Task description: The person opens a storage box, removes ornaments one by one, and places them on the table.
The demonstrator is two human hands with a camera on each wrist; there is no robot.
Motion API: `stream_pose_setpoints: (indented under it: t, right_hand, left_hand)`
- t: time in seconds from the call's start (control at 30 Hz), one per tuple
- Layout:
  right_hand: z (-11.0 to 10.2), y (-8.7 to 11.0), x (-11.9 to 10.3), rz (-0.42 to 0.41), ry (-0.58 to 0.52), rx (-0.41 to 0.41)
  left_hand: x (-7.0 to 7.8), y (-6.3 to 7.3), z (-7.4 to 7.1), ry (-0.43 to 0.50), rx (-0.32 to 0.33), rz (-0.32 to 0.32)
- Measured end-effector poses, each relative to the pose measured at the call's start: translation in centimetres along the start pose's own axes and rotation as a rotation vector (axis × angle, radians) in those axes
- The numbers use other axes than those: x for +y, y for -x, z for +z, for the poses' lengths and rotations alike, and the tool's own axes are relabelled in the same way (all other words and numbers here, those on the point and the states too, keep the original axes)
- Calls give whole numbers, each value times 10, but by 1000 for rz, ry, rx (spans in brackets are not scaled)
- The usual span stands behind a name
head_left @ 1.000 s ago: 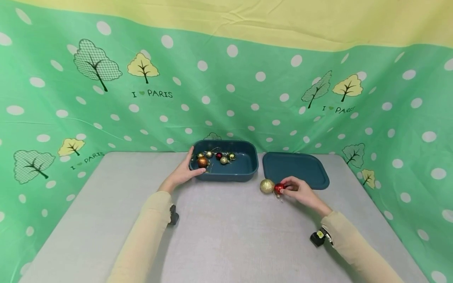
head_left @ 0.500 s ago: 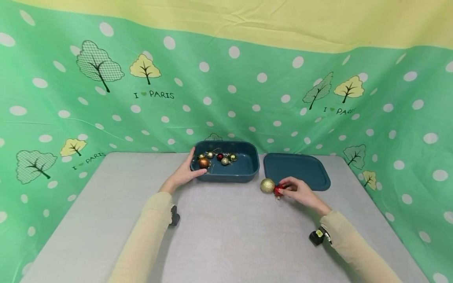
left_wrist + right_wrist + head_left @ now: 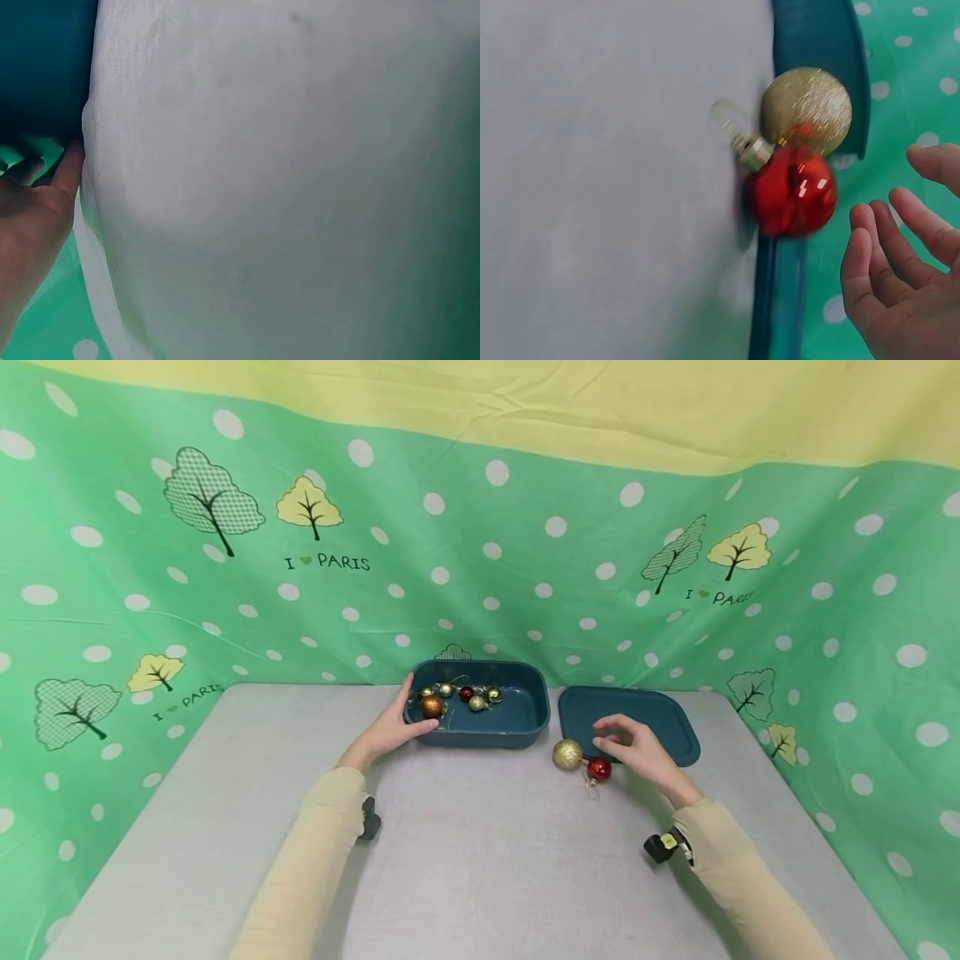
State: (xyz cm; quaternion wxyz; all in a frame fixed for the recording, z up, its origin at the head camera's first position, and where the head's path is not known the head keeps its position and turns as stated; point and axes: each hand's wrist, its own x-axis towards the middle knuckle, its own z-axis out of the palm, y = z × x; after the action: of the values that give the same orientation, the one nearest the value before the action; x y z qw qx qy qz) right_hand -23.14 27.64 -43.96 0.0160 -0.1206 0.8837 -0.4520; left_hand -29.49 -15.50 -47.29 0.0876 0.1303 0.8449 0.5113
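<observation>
My left hand (image 3: 392,724) grips the left end of a dark blue plastic box (image 3: 487,737), thumb over the front rim and fingers along the side. In the left wrist view, that hand (image 3: 41,210) is partly cut off beside the box wall. Several small baubles lie inside the box, among them an orange bauble (image 3: 432,707) and a dark red one (image 3: 466,693). To the right, a shiny red bauble (image 3: 599,768) with a string loop sits beside a larger gold glitter bauble (image 3: 567,754). Just above the red bauble, my right hand (image 3: 636,749) hovers with loosely bent fingers, holding nothing.
A flat dark blue lid (image 3: 637,718) lies on the grey tabletop (image 3: 495,860) to the right of the box, partly behind my right hand. Behind the table hangs a green dotted curtain (image 3: 487,585) close to the box's back side.
My right hand has let go of the red bauble and risen slightly away from it. That bauble now lies on the table near the gold one. The left hand stays on the box.
</observation>
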Motion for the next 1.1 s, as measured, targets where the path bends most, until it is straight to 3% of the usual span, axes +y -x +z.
stream_pose_setpoints:
  t: [0.5, 0.77, 1.1]
  right_hand:
    - [36, -23, -37, -99, -147, -42]
    - [53, -37, -47, -101, -231, -39]
    - [74, -50, -69, -145, -253, -79]
  left_hand:
    - [-1, 0, 0, 9, -11, -2]
    - [0, 0, 1, -1, -9, -3]
    - [-1, -1, 0, -18, 6, 10]
